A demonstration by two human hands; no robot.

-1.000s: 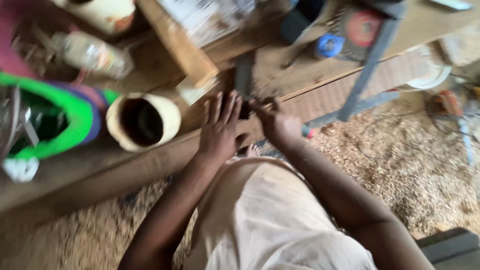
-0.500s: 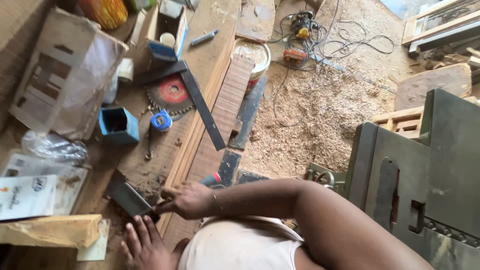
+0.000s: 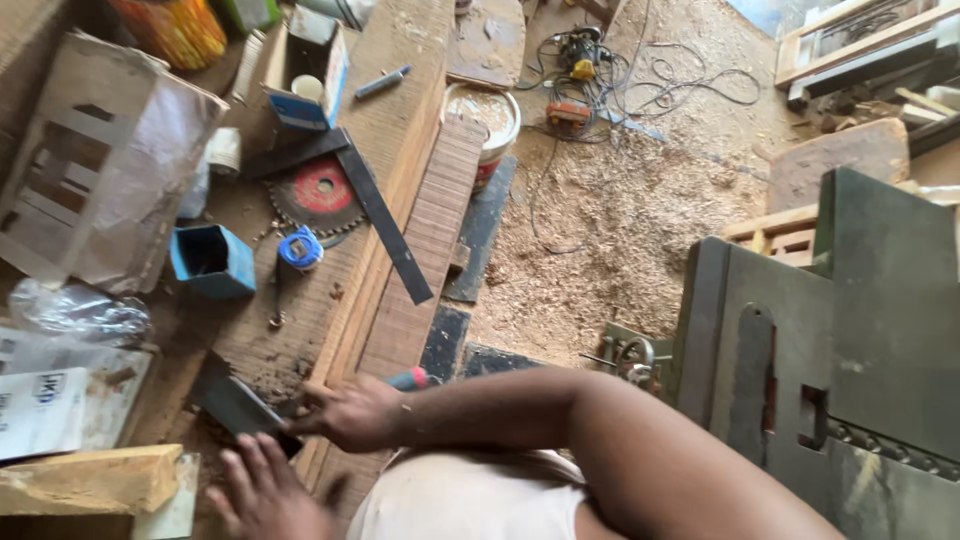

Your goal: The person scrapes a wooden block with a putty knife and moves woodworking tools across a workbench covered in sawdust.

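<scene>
I press my left hand (image 3: 262, 490) down with fingers spread just beside the dark flat blade (image 3: 232, 404) on the workbench (image 3: 300, 330), my right hand (image 3: 350, 412) pinching its near end, so I'd keep it flat and steady.

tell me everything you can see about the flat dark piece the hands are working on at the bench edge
The dark flat piece is a thin, rectangular, grey slab, metal by its look, dusted with sawdust. It lies tilted on the wooden bench near the edge. The right hand pinches its near end; the left hand sits just below its lower edge, blurred.
</scene>
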